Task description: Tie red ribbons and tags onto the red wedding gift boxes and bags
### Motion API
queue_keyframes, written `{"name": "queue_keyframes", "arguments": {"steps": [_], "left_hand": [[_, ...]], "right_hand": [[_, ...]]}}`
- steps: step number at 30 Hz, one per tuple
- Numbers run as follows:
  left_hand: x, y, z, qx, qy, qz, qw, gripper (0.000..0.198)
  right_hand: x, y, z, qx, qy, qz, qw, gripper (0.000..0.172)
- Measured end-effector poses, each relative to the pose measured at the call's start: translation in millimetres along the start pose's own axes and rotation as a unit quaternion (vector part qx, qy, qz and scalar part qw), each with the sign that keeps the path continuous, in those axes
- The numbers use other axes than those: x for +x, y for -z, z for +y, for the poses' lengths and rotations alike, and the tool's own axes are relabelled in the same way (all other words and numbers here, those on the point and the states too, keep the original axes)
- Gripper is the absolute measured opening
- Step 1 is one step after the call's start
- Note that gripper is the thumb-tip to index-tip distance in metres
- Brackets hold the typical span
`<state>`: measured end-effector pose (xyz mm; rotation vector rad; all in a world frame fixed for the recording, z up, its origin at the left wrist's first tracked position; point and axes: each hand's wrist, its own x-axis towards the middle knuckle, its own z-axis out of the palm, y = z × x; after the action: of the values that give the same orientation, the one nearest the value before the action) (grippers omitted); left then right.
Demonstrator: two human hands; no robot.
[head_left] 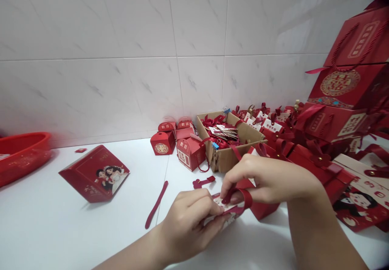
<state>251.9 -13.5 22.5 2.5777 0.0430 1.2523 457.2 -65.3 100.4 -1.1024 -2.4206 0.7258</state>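
Observation:
My left hand (191,221) is closed around a small red-and-white gift box (231,218), mostly hidden by my fingers. From above, my right hand (258,177) pinches a dark red strap (248,200) that loops over the top of this box. Where the strap meets the box is partly covered by my fingertips. On the white table just beyond lies a short strap piece with a flower-shaped end (203,182). A longer loose red strap (156,205) rests left of it.
A red box with a printed couple (92,177) sits tilted at left, near a red plastic basin (24,152). Small red boxes (188,154) stand by a cardboard box (223,160) of ribbons and cards. Finished-looking gift boxes (306,162) and stacked larger boxes (340,86) crowd the right.

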Motion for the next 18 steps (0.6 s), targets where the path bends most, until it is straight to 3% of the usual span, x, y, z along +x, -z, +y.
{"name": "queue_keyframes", "arguments": {"steps": [9, 13, 18], "left_hand": [[1.9, 0.7, 0.1, 0.000, 0.005, 0.002, 1.000, 0.012], [2.9, 1.4, 1.2, -0.001, 0.009, 0.001, 1.000, 0.010], [6.5, 1.7, 4.3, 0.000, 0.073, 0.008, 0.997, 0.010]], "right_hand": [[0.6, -2.5, 0.5, 0.004, 0.020, -0.013, 1.000, 0.039], [0.1, -0.4, 0.0, 0.033, 0.023, -0.030, 0.999, 0.029], [-1.4, 1.3, 1.6, 0.052, 0.027, -0.035, 0.998, 0.028]]}}
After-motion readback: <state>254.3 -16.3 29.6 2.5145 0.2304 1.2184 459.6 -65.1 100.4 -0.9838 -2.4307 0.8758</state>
